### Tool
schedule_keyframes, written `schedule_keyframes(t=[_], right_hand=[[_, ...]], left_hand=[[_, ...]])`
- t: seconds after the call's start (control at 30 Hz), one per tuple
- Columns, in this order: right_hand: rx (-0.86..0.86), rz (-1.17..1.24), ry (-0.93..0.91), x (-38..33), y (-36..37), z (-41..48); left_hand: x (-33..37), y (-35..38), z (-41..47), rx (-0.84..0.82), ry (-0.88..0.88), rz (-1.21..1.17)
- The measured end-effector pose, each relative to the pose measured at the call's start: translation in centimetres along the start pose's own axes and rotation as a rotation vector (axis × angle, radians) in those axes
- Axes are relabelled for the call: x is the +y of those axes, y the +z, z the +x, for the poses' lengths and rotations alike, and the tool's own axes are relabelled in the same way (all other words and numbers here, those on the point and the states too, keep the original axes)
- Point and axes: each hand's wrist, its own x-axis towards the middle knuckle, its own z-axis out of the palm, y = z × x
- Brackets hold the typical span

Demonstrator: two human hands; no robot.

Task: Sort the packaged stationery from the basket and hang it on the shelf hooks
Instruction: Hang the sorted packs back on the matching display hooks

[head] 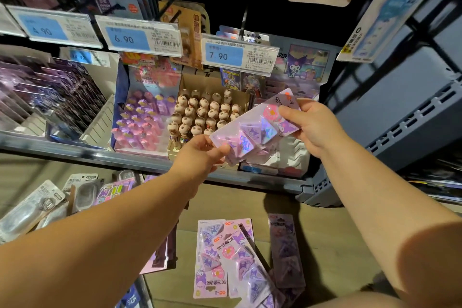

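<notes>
glossy plastic blister pack [255, 130]; matt cardboard box [212, 82]

- held pack [255, 127]: pink/purple blister card w/ holographic triangular clips; tilted, top end up-right, in front of shelf. left hand [200, 155] pinches low end, right hand [310, 120] grips top end.
- loose packs [220, 257]: same type, overlapping pile, lying flat below shelf edge.

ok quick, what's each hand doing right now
Left hand: pinches the lower end of the clip pack.
Right hand: grips the pack's upper end.
</notes>
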Motion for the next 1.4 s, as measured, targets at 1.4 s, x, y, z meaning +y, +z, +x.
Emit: schedule_keyframes(t=[1.4], right_hand=[[0.058, -1.031, -0.439, 2.8, 1.3, -0.3]], left_hand=[[-0.7, -2.1, 2.2, 0.087, 0.394, 1.381]])
